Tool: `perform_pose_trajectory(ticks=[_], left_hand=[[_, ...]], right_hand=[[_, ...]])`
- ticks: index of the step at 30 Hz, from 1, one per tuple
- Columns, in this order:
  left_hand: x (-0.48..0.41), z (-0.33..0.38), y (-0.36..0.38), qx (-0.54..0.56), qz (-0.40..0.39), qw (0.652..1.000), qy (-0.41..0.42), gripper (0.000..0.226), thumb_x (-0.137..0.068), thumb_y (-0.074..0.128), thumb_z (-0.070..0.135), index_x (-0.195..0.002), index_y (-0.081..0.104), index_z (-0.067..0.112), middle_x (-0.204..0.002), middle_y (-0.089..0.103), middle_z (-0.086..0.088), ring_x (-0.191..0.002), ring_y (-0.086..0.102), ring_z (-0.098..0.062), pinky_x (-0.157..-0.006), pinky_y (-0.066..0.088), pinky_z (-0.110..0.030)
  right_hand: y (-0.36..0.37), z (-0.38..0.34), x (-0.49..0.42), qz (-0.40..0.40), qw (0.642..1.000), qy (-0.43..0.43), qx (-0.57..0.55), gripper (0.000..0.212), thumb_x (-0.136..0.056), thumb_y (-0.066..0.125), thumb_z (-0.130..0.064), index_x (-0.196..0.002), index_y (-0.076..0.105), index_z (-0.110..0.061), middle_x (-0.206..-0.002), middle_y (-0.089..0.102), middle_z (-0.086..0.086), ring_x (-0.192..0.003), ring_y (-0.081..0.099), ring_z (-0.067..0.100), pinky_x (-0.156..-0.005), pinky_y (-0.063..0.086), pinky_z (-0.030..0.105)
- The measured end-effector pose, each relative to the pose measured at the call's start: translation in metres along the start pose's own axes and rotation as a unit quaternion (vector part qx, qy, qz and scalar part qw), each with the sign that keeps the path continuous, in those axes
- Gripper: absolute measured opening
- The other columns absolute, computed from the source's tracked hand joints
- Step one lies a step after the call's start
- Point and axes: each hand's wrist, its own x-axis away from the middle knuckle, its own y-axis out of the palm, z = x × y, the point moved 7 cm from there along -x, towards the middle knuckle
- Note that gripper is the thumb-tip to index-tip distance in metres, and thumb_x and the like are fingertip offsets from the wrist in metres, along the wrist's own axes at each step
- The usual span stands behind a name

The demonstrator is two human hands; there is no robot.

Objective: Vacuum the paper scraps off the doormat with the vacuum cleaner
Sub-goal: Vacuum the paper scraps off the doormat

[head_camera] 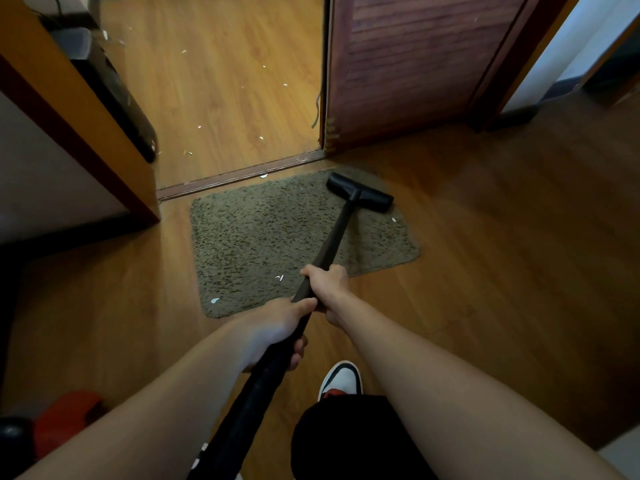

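Observation:
A shaggy olive doormat (263,237) lies on the wood floor in front of a doorway. The black vacuum wand (334,237) runs from my hands to its flat black nozzle (360,192), which rests on the mat's far right corner. My right hand (327,284) grips the wand further up, and my left hand (280,332) grips it lower, near the hose. White paper scraps lie on the mat: one near the front left edge (214,300), one near my right hand (280,278), one by the right edge (393,220).
More scraps (261,137) dot the floor beyond the threshold (242,176). An open dark wooden door (408,64) stands right of the doorway, a door frame (86,140) to the left. My shoe (341,379) is below the hands. A red object (65,420) sits bottom left.

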Motion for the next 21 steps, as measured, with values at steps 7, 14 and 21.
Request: perform_pose_trajectory(ticks=[7, 14, 21], left_hand=[[0.043, -0.059, -0.019, 0.006, -0.011, 1.0, -0.015, 0.021, -0.101, 0.05, 0.043, -0.116, 0.053, 0.028, -0.053, 0.043, -0.005, -0.039, 0.042, -0.015, -0.04, 0.04, -0.02], [0.072, -0.103, -0.015, -0.008, -0.034, 0.999, -0.019, 0.019, -0.102, 0.048, 0.043, -0.116, 0.049, 0.03, -0.049, 0.043, -0.006, -0.039, 0.041, -0.018, -0.044, 0.041, -0.023], [0.089, -0.122, -0.004, -0.02, -0.058, 0.998, -0.032, 0.014, -0.101, 0.048, 0.043, -0.109, 0.047, 0.032, -0.052, 0.046, -0.007, -0.04, 0.043, -0.018, -0.045, 0.042, -0.024]], right_hand=[[0.033, 0.039, 0.061, -0.025, 0.999, 0.021, 0.02, 0.045, -0.079, 0.068, -0.034, -0.117, 0.06, -0.012, -0.11, 0.069, 0.011, -0.099, 0.069, 0.031, -0.081, 0.063, 0.046], [0.03, 0.068, 0.112, -0.022, 0.999, 0.031, 0.01, 0.037, -0.091, 0.066, -0.028, -0.124, 0.058, -0.013, -0.11, 0.068, 0.008, -0.092, 0.069, 0.024, -0.049, 0.051, 0.023], [0.015, 0.092, 0.131, -0.011, 0.999, 0.04, 0.014, 0.028, -0.093, 0.066, -0.026, -0.116, 0.057, -0.013, -0.101, 0.066, 0.006, -0.093, 0.068, 0.025, -0.068, 0.058, 0.033]])
